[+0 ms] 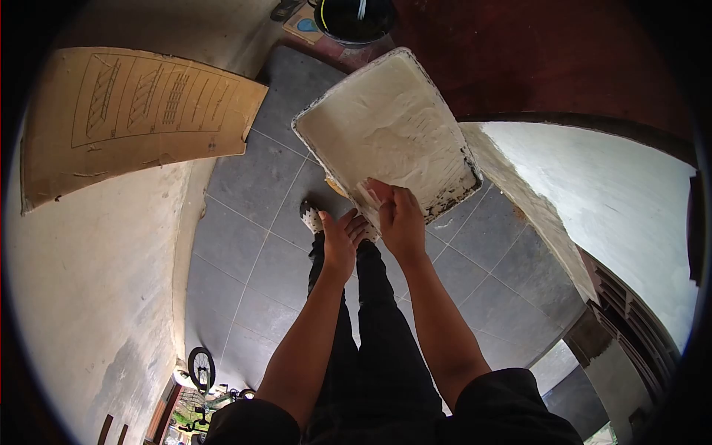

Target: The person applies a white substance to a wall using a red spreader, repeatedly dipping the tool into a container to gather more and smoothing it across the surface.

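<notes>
The person's right hand (400, 222) is gripping the near edge of a rectangular plaster tray (386, 133), fingers curling over the rim and into the white coating. The left hand (341, 241) is reaching up just beside it, fingers spread and apparently touching the same edge from below; whether it is actually closing on the rim cannot be told. The tray is being held in the air, tilted, above the grey tiled floor (252, 252) and beside the corner of the whitewashed wall (615, 193).

The tray is looking stiff and flat, and thickly smeared with wet plaster, so it is probably fairly heavy, messy and slippery at the rim. Holding it with both hands along one edge is likely leaving the far end levering downward; the opposite long edges would seem the steadier place to grip.

The tray's underside is hidden, and it is covering part of the person's shoe (311, 216). A sheet of cardboard (133, 111) is leaning on the left wall. A dark bucket (354, 18) is cut off at the top edge, and a bicycle (202, 368) below is too small to make out well.
</notes>
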`<state>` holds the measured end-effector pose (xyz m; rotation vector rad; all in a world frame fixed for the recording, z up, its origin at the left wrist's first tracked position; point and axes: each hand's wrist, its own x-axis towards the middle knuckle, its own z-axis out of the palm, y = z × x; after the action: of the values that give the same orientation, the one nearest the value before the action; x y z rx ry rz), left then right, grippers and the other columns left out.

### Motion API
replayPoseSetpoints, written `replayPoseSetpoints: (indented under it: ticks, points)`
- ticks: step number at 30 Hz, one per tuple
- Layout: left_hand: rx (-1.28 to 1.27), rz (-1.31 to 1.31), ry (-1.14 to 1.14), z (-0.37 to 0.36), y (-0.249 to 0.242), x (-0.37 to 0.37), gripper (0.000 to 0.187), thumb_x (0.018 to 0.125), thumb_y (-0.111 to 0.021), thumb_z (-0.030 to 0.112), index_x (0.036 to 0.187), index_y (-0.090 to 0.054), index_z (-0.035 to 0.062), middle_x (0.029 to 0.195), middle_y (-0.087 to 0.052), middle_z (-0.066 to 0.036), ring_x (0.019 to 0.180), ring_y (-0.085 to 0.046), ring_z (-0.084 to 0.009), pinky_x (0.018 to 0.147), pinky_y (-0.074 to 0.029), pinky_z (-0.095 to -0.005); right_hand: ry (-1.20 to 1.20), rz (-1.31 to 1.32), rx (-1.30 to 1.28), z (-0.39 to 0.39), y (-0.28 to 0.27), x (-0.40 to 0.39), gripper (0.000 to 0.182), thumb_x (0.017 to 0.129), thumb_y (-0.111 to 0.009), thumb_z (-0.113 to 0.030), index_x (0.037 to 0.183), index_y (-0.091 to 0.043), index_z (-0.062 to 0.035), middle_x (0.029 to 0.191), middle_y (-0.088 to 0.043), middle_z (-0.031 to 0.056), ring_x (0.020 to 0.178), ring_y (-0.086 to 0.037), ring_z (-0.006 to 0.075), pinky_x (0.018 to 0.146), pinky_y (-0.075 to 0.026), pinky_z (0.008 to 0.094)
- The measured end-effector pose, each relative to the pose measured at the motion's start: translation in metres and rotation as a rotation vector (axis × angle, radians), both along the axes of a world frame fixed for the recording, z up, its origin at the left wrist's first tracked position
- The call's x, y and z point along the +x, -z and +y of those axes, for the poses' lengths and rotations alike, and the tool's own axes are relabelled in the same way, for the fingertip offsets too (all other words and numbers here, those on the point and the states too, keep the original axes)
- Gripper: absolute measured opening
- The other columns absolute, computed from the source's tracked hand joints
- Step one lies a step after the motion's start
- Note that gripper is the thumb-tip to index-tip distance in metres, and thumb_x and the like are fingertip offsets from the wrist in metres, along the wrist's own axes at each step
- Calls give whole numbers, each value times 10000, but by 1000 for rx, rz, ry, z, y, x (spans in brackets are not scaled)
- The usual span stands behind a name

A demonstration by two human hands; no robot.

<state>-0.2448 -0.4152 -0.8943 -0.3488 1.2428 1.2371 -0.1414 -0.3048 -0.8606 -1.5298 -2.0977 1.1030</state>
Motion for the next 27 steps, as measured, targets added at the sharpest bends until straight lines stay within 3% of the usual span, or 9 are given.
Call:
replayPoseSetpoints:
  ticks: [5, 9, 11, 15, 18, 27]
  points:
    - [14, -2, 17, -2, 3, 0, 1212, 900, -223, 918, 1551, -326, -100, 1492, -495, -240, 1395, -472, -324, 1217, -298, -428, -85, -20, -66, 4, 0, -9, 227, 965, -557, -92, 1164, -610, 4, 1051, -664, 205, 1007, -648, 428, 840, -542, 513]
    - [6, -17, 0, -1, 3, 0, 1203, 907, -217, 911, 1554, -321, -99, 1497, -490, -239, 1399, -467, -318, 1219, -294, -427, 49, -41, -110, 12, 1, -11, 234, 975, -549, -105, 1173, -611, 1, 1113, -674, 218, 1035, -655, 435, 860, -541, 519]
    - [14, -22, -7, -2, 3, 1, 1191, 916, -215, 902, 1556, -315, -97, 1492, -496, -239, 1396, -470, -317, 1221, -294, -427, -68, -9, -109, 11, 1, -10, 225, 976, -545, -107, 1159, -611, 7, 1117, -674, 223, 1033, -654, 439, 856, -539, 522]
    - [11, -20, -15, 0, 1, 1, 1184, 921, -214, 897, 1557, -313, -97, 1485, -502, -241, 1395, -473, -322, 1222, -294, -425, 43, -61, -120, 15, 1, -3, 214, 979, -536, -103, 1146, -604, 12, 1083, -662, 227, 1013, -643, 450, 837, -534, 525]
    - [10, -36, -12, -2, 2, 1, 1187, 920, -214, 897, 1556, -313, -99, 1483, -505, -243, 1392, -478, -323, 1222, -296, -425, -80, -33, -83, 8, -4, 6, 205, 973, -537, -97, 1130, -601, 16, 1053, -658, 227, 991, -639, 452, 824, -530, 529]
    - [30, -26, -3, -1, -1, 1, 1229, 894, -235, 923, 1548, -315, -114, 1478, -505, -251, 1400, -464, -332, 1217, -300, -430, -51, -88, -110, -12, -9, 28, 206, 954, -544, -90, 1118, -598, 22, 1036, -657, 230, 971, -637, 454, 825, -520, 540]
